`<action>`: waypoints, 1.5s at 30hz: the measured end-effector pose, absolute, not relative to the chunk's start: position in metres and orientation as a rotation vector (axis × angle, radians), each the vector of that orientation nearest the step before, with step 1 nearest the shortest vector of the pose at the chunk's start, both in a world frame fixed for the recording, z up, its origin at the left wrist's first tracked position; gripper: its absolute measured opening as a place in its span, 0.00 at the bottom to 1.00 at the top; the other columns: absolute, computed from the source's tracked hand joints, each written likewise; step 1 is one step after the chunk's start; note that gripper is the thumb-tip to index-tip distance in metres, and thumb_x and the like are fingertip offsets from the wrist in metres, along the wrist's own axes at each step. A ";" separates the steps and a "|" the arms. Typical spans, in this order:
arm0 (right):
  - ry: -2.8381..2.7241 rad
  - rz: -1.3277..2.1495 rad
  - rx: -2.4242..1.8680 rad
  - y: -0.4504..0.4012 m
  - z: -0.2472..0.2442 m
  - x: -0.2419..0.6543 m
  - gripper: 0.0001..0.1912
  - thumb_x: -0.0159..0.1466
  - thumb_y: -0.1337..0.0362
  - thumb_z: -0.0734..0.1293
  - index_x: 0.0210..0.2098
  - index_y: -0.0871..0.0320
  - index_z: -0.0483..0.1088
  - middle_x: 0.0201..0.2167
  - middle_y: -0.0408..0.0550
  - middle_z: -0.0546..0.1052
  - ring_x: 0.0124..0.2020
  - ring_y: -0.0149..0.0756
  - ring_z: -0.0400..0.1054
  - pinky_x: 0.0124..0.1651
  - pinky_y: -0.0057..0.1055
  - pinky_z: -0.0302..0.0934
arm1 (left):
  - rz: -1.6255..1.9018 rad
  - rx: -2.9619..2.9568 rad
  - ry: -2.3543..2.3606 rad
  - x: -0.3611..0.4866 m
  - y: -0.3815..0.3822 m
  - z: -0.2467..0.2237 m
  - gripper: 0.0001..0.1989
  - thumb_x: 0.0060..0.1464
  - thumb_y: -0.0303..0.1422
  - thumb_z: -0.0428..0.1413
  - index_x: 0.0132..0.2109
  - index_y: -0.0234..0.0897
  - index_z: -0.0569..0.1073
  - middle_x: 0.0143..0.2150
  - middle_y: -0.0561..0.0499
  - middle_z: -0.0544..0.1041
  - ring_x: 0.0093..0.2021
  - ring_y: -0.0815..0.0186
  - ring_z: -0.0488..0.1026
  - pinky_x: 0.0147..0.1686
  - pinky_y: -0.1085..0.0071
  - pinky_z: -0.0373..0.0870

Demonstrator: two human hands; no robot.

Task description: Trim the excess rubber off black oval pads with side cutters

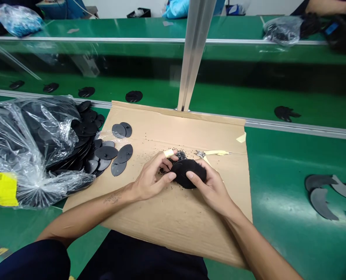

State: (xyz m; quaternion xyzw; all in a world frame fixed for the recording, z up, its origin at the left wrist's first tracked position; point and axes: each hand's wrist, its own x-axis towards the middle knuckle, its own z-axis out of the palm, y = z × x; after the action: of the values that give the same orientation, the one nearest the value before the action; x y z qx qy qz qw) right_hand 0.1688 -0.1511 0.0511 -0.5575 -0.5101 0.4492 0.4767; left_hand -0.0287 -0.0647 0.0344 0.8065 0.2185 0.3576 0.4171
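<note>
My right hand [212, 184] grips a black plastic disc [187, 177], its thumb lying across the near face and its fingers behind. At the disc's left edge is my left hand [152, 175], with the thumb tip and curled fingers closed about the rim; pale tape wraps one finger. Small black scraps [181, 155] are heaped just behind the disc on a cardboard sheet [161, 221]. Beyond my right hand lie nippers [210, 153] with pale yellow handles. To the left, several loose discs [123, 153] rest on the cardboard, some overlapping.
A clear plastic bag [30, 144] spills many black discs at the left. A metal post [194, 58] rises behind the cardboard. On the green belt beyond are several dark pieces [133, 96]. Curved grey pieces [321, 202] lie at the right. A person's arm [332, 7] shows across the line.
</note>
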 end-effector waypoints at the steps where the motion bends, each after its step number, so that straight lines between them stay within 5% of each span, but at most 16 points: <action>1: -1.281 1.067 -1.369 -0.152 0.051 0.167 0.20 0.72 0.43 0.65 0.44 0.55 0.70 0.37 0.48 0.71 0.39 0.42 0.67 0.42 0.35 0.65 | 0.860 1.997 0.592 -0.028 -0.066 0.035 0.20 0.67 0.40 0.55 0.61 0.36 0.70 0.48 0.43 0.78 0.41 0.66 0.76 0.40 0.71 0.76; 6: -1.392 1.009 -1.380 -0.155 0.052 0.162 0.19 0.74 0.45 0.63 0.43 0.55 0.68 0.35 0.47 0.72 0.35 0.41 0.67 0.38 0.34 0.64 | 0.763 1.944 0.700 -0.026 -0.070 0.035 0.14 0.66 0.42 0.55 0.45 0.35 0.74 0.33 0.51 0.73 0.32 0.69 0.69 0.31 0.74 0.67; 11: -1.338 1.101 -1.343 -0.157 0.049 0.159 0.18 0.74 0.46 0.63 0.44 0.55 0.67 0.35 0.47 0.72 0.34 0.40 0.69 0.34 0.33 0.65 | 0.811 1.972 0.626 -0.024 -0.072 0.039 0.11 0.68 0.38 0.54 0.50 0.36 0.73 0.36 0.50 0.75 0.35 0.68 0.71 0.35 0.74 0.68; 24: -1.387 1.018 -1.316 -0.157 0.044 0.158 0.16 0.75 0.48 0.63 0.45 0.55 0.66 0.33 0.45 0.72 0.31 0.39 0.68 0.34 0.33 0.61 | 0.921 2.009 0.655 -0.022 -0.078 0.037 0.10 0.68 0.38 0.54 0.43 0.36 0.72 0.33 0.52 0.72 0.33 0.69 0.68 0.34 0.74 0.66; 30: -1.463 0.816 -1.282 -0.156 0.045 0.157 0.15 0.77 0.50 0.62 0.47 0.55 0.68 0.33 0.45 0.72 0.31 0.37 0.66 0.34 0.31 0.61 | 0.882 1.985 0.656 -0.023 -0.074 0.040 0.15 0.68 0.41 0.55 0.55 0.36 0.73 0.42 0.47 0.77 0.40 0.66 0.74 0.39 0.72 0.71; 45: -1.568 0.694 -1.275 -0.153 0.042 0.157 0.10 0.78 0.56 0.61 0.45 0.56 0.66 0.32 0.44 0.71 0.29 0.35 0.66 0.31 0.28 0.61 | 0.900 2.172 0.623 -0.025 -0.069 0.043 0.10 0.70 0.38 0.52 0.47 0.35 0.72 0.36 0.50 0.75 0.33 0.69 0.70 0.33 0.75 0.68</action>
State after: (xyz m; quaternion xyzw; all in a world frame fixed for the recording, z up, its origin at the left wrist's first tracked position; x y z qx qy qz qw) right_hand 0.1574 -0.1531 0.0421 -0.5230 -0.6432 0.2845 0.4815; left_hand -0.0254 -0.0687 0.0429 0.8374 0.2402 0.3470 0.3473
